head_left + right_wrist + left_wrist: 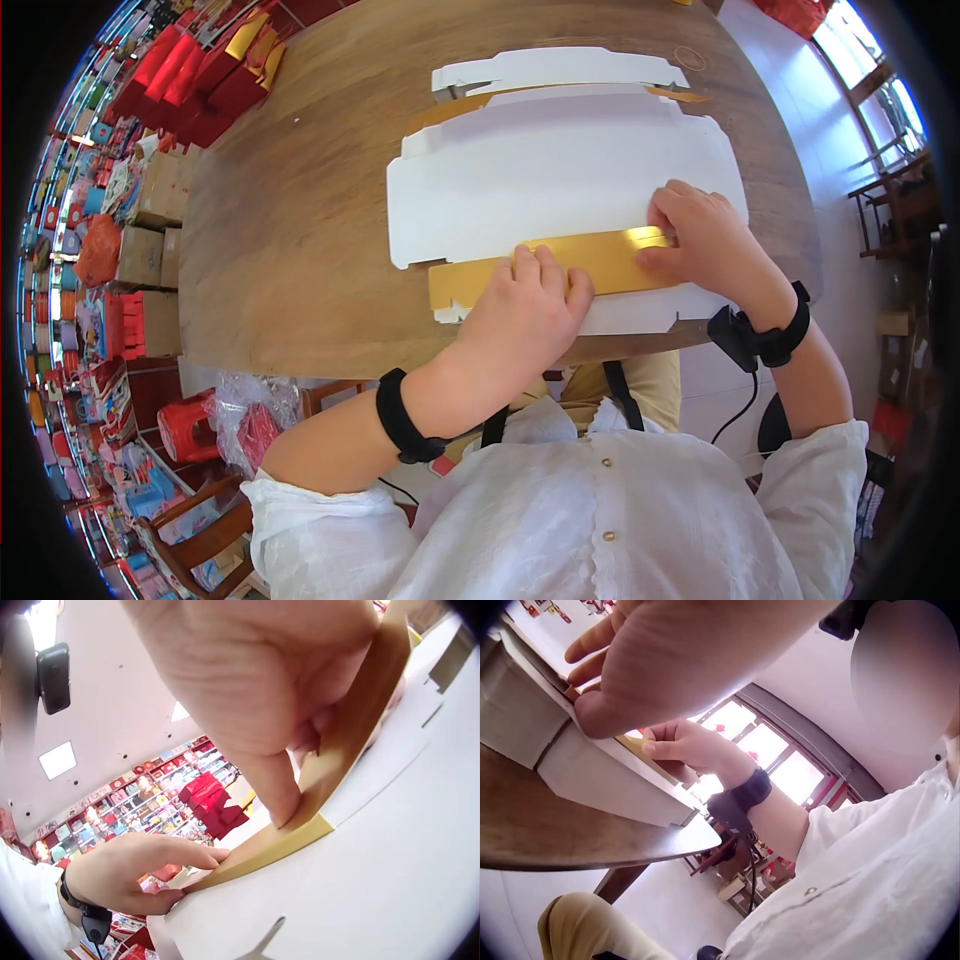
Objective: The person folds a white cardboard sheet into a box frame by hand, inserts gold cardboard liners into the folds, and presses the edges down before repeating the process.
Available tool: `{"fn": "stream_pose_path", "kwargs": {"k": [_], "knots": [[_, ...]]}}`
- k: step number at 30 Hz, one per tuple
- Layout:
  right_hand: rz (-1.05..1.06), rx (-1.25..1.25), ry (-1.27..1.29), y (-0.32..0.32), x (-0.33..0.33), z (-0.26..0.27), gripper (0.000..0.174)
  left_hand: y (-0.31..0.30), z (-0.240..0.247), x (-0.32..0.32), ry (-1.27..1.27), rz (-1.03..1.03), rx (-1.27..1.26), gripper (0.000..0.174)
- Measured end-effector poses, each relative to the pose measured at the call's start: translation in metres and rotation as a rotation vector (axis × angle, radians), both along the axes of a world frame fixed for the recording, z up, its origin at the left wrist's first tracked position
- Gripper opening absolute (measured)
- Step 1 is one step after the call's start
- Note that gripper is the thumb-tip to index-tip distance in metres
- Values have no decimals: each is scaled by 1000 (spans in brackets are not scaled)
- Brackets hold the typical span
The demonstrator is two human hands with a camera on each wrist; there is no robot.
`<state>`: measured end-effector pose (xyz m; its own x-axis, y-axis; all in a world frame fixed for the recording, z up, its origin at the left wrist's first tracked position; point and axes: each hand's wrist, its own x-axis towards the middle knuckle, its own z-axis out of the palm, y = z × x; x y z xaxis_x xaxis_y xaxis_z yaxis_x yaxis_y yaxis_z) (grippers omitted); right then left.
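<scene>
A partly folded cardboard box blank (540,180), white on its upper face, lies on the wooden table in front of the person. Its near flap (615,265) is folded up and shows a gold side. My left hand (530,305) rests on the left and middle part of that flap, its fingers fairly straight in the left wrist view. Towards the flap's right end, my right hand (708,238) pinches it. In the right wrist view the right thumb (276,791) presses one face of the gold strip (330,780), while the other fingers reach behind it, partly hidden.
Another white cardboard edge (560,68) lies beyond the blank, with a rubber band (690,58) beside it. Red gift bags (205,80) stand at the table's far left. Cartons (140,255) and crowded shelves line the left; a wooden chair (205,530) stands below.
</scene>
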<state>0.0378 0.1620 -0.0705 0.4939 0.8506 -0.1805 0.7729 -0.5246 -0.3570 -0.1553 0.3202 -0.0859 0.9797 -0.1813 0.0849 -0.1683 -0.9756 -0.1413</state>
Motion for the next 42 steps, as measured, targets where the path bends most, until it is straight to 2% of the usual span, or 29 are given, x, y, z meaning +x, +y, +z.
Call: {"fn": "stream_pose_path", "kwargs": {"k": [2, 3, 5, 6, 10, 14, 17, 19, 23, 25, 26, 27, 28, 29, 30, 31, 32, 35, 37, 38, 39, 41, 42], "knots": [[47, 279, -138, -12, -7, 3, 25, 1, 0, 4, 8, -25, 5, 38], [34, 271, -151, -20, -12, -1, 25, 2, -4, 5, -2, -8, -5, 38], [212, 377, -209, -36, -23, -8, 23, 3, -7, 5, -19, -6, -20, 38], [289, 349, -343, -41, -30, -4, 23, 5, -7, 5, -40, -17, -3, 38], [312, 510, -553, -46, -39, -28, 27, 10, -7, 4, -72, -61, 44, 38], [276, 480, -580, -41, -41, -29, 28, 11, -4, 5, -84, -89, 69, 37], [257, 452, -587, -34, -42, -30, 20, 11, -3, 5, -88, -77, 40, 35], [303, 293, -648, -30, -41, -27, 9, 13, -3, 7, -49, -9, -67, 33], [373, 228, -702, -18, -25, -16, 4, 26, 2, 20, -7, 62, -207, 28], [446, 151, -415, -8, -5, -5, 6, 38, 9, 33, 93, 89, -331, 18], [477, 18, -364, 0, 8, -3, 13, 44, 17, 45, 91, 91, -325, 18], [477, 25, -367, 10, 20, 2, 13, 51, 29, 59, 325, 236, -516, 17], [348, -53, -102, 20, 30, 9, 14, 56, 38, 68, 561, 382, -706, 19], [216, -129, 163, 26, 36, 13, 18, 59, 38, 70, 557, 384, -700, 19], [217, -123, 161, 28, 40, 8, 18, 63, 34, 72, 432, 361, -584, 24], [219, -27, -58, 30, 41, 0, 25, 67, 28, 75, 313, 337, -471, 30], [218, 67, -273, 31, 41, -8, 31, 71, 20, 78, 324, 361, -478, 35], [198, 31, -269, 27, 38, -7, 39, 75, 14, 77, 247, 256, -458, 33], [280, 395, -559, 19, 15, -5, 34, 67, 4, 69, 196, 90, -825, 26], [364, 526, -530, 9, -4, -2, 30, 63, 15, 68, 236, 50, -685, 21], [451, 654, -495, -4, -25, -1, 25, 58, 32, 62, 220, 50, -683, 21], [657, 464, -290, -42, -55, 7, 16, 53, 63, 48, -517, -94, -329, 21], [656, 460, -290, -63, -58, -16, 16, 59, 72, 45, -518, -96, -333, 21]]}}
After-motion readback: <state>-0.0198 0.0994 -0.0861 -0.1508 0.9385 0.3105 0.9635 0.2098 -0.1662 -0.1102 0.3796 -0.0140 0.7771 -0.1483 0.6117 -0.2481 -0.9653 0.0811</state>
